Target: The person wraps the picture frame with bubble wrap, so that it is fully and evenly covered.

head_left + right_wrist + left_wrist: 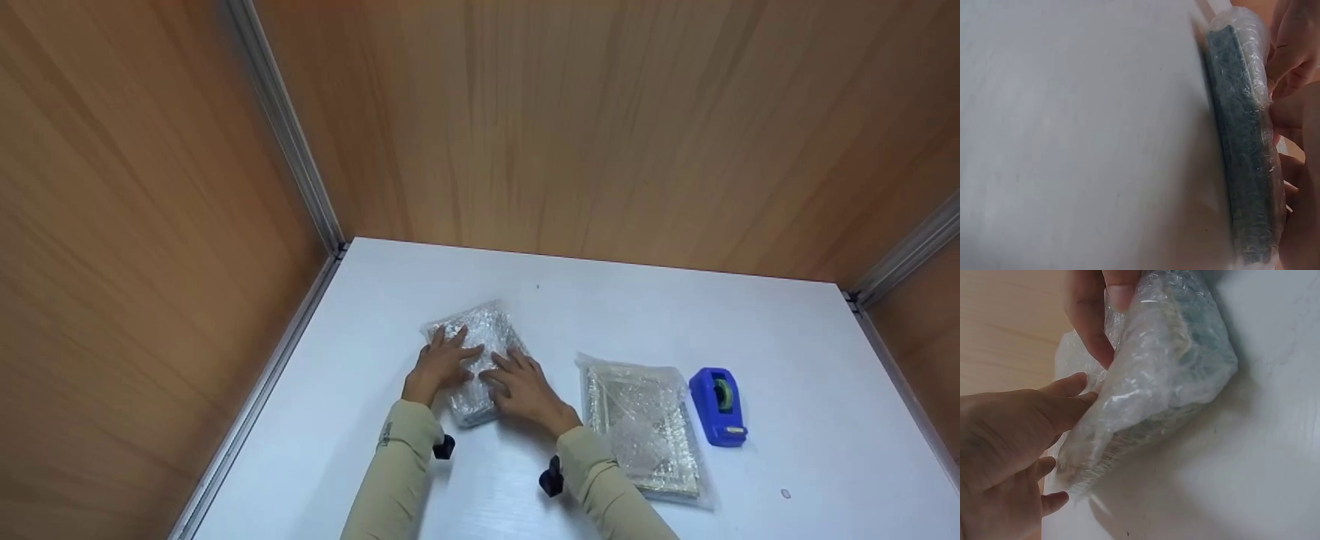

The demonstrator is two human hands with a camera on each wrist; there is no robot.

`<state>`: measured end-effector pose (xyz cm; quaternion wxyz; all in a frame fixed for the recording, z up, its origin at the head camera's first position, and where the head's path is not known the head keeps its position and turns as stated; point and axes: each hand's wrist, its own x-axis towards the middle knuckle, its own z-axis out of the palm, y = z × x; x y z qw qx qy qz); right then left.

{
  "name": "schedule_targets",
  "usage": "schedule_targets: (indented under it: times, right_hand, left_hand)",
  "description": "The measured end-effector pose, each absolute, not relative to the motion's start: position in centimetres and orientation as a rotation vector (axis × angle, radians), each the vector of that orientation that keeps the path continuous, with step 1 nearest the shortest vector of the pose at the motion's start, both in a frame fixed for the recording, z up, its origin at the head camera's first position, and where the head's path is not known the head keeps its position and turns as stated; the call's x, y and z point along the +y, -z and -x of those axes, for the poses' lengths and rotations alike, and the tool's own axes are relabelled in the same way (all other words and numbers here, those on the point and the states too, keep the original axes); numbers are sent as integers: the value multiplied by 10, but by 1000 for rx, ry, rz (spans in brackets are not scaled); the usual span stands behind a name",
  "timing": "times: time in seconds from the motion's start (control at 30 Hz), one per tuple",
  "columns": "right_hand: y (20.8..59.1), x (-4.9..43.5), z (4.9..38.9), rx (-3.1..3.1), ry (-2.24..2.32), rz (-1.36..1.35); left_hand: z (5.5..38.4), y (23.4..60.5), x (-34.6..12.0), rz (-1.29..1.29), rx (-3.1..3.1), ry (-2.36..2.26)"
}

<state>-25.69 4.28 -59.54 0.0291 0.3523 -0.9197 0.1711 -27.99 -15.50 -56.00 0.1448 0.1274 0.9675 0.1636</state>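
A flat item wrapped in clear bubble wrap lies tilted on the white table, its inside hard to make out through the film. On its left part rests my left hand, fingers spread over the top. My right hand touches the right part of the same package, its fingertips close to the left ones. In the left wrist view, a loose fold of the bubble wrap stands up beside the fingertips of both hands. The right wrist view shows a dark straight side of the item through the film.
To the right lies a second bubble-wrapped package, with a pale ornate frame showing through. Beside it stands a blue tape dispenser with a green roll. Wood-grain panels with metal edge rails enclose the white table.
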Motion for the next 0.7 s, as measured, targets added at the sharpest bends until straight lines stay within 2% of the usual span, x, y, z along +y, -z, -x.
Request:
schedule_targets:
  times: [0.2,0.43,0.7]
  right_hand:
    - [592,47,255,-2808,-821,-1024]
    - [578,63,248,-2738,-1279,-678]
    - [551,92,237,-2588,-1449,-495]
  left_hand:
    - [281,555,-154,-321,2774,-473]
    - [283,557,-154,-320,2786,-462]
    - [282,556,-157,-349,2775,-477]
